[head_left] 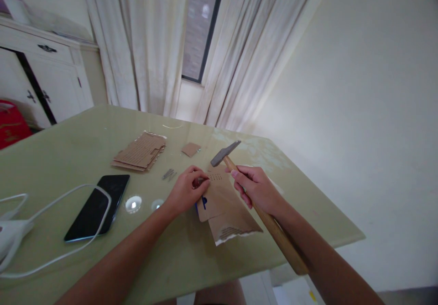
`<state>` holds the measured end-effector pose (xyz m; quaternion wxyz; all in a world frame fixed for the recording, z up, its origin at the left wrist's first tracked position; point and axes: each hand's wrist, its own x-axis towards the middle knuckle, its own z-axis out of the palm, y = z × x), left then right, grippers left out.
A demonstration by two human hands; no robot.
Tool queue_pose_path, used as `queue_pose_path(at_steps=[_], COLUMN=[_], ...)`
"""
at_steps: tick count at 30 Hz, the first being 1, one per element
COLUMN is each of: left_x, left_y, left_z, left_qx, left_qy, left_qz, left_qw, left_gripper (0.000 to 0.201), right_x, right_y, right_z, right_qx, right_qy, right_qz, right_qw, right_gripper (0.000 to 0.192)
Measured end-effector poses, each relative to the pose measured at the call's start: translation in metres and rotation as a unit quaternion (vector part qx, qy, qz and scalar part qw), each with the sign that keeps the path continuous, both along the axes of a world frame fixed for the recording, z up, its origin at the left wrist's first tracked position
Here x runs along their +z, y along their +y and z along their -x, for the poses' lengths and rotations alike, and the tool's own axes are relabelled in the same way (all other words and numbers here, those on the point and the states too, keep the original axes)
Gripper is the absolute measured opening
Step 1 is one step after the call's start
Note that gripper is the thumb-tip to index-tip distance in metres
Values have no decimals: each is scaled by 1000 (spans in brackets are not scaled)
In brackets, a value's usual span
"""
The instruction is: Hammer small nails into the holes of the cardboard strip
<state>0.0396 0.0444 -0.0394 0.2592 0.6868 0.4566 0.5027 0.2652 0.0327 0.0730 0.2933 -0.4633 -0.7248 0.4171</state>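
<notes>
My right hand (255,186) is wrapped round the wooden handle of a hammer (278,239), whose metal head hangs tilted above the far end of a piece of brown cardboard. My left hand (190,188) rests at the left edge of that cardboard (226,200), thumb and forefinger pinched together beside rows of small punched holes. Whatever lies between those fingertips is too small to make out. Several thin metal nails (168,174) lie loose on the table, left of my left hand. The cardboard's near end has a torn white edge.
A stack of cardboard pieces (140,152) and a small cardboard square (190,149) lie farther back on the glossy table (78,136). At left are a black phone (99,207) and a white power strip (13,239) with looping cable. Curtains (153,44) hang behind.
</notes>
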Motion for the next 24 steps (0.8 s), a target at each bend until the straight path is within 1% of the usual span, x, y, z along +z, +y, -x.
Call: queue_pose_path(at_steps=[2,5,7,10,12,15,17,19,21,22,24], left_x=[1,1,0,-3,-3,-1,0,1,2,3,5], left_y=[-1,-3,-3,-3,-3,-4,-5,-6,-7,-8,-10], left_z=[0,0,0,0,0,0,1,3,5,7,8], left_qx=[-4,-18,-24,-25,-28,-32,-32,-38,-53,-59,-62], left_qy=[3,12,15,12,13,14,12,10,12,14,20], left_qz=[8,14,15,20,22,25,30,38,57,67,82], left_qw=[1000,1000,1000,999,999,999,999,998,997,996,995], left_gripper=[22,35,38,43,42,36,37,41,45,47,45], right_x=[-3,-10,-11,-9,-9,-12,-14,-14,-20,-25,-45], right_y=[0,-3,-5,-5,-4,0,6,17,36,46,68], right_z=[0,2,2,1,-1,-3,-5,-9,-14,-17,-21], right_qx=[8,40,44,24,26,62,69,48,26,17,5], right_qy=[-5,-63,-79,-50,-36,-54,-45,17,121,183,292], right_qz=[20,67,63,33,40,89,104,109,129,145,175], right_qw=[1000,995,994,998,998,993,991,993,984,972,940], right_gripper=[43,45,45,45,46,45,45,41,36,37,40])
